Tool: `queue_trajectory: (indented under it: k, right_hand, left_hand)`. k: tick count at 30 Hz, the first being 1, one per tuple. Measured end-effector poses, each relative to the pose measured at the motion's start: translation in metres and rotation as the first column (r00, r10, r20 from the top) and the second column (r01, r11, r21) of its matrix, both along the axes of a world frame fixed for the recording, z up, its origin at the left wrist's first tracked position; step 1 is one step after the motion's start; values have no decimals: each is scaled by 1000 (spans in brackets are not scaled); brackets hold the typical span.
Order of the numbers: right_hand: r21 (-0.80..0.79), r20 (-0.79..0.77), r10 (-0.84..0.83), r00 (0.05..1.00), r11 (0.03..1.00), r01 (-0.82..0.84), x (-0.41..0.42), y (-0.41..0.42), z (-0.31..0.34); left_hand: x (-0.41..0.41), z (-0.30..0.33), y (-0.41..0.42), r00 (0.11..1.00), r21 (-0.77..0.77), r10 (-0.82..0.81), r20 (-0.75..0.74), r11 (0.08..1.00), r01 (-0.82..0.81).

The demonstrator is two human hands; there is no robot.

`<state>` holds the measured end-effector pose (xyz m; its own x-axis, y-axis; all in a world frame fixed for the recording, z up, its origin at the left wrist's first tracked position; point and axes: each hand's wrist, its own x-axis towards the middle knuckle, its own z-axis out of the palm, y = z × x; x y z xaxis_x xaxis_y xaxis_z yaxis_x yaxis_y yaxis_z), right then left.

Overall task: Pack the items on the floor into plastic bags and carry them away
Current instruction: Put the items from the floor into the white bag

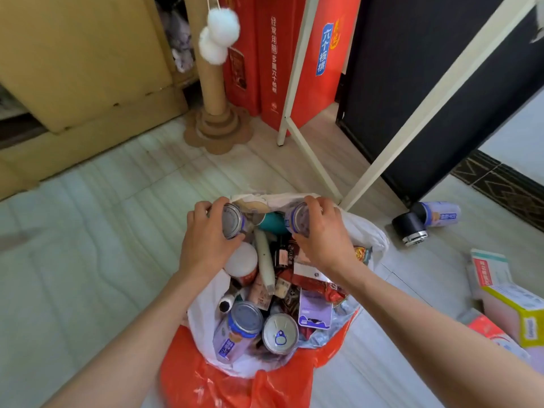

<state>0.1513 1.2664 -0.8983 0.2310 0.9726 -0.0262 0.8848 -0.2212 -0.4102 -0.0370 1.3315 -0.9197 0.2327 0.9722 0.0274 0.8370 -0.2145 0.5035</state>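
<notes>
A white plastic bag [365, 231] stands open on the floor inside a red plastic bag [200, 378]. It is filled with several cans, packets and a white tube. My left hand [206, 231] grips a silver-ended can [232, 220] over the bag's far left side. My right hand [321, 231] grips a second can [297, 219] over the far right side. Two more cans [278, 332] lie at the near side of the bag.
A loose can [441, 214] and a black cylinder [409, 226] lie on the floor to the right. Paper boxes and packets [512, 301] lie at the right edge. A white rack frame [312, 160], red cartons and a cardboard post [216, 125] stand behind.
</notes>
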Motion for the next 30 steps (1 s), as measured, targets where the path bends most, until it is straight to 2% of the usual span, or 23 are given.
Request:
queue_trajectory:
  k: [3,11,14,17,24,27,30]
  right_hand:
    - [-50,24,32,999,998,-30,3,4,-4]
    - [-192,45,173,984,968,-161,0,31,-23]
    - [-220,16,154,988,964,-147,-4,37,-32]
    - [-224,-1,162,987,962,-159,-6,44,-37]
    - [-241,-66,208,976,946,-218,-1,31,-38]
    - [-250,-74,202,977,944,-214,4,20,-35]
    - [-229,-61,190,980,953,-199,9,5,-23]
  left_hand:
    - [9,-9,5,1000,-46,2,-3,999,-2]
    - [18,-35,35,974,-248,-117,-196,966,66]
    - [18,-40,48,984,-386,-96,-151,922,31]
    - [15,-47,52,981,-433,-167,-96,895,110]
    - [13,-51,43,968,-354,-237,-84,915,193]
    - [13,-39,25,951,-245,-302,-65,929,278]
    - [9,-27,0,922,-112,-365,-134,929,351]
